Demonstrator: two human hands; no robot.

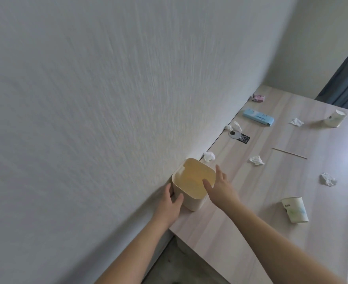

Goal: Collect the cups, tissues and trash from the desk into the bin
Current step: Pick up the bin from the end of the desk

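Left hand (170, 203) curled round near-left corner of bin (191, 184), thumb on front wall. Right hand (218, 186) open, fingers straight, over bin's right rim; contact unclear. Bin upright on desk (240, 232), against wall (107, 99).

Ref. bin: crumpled tissue (209, 156) just beyond, by wall. Tissues (256, 160), (328, 179) further right. Cup (295, 209) near-right, tilted. Farther along: tissue (233, 126), blue pack (258, 117), tissue (296, 121), far cup (335, 118), pink wrapper (258, 98).
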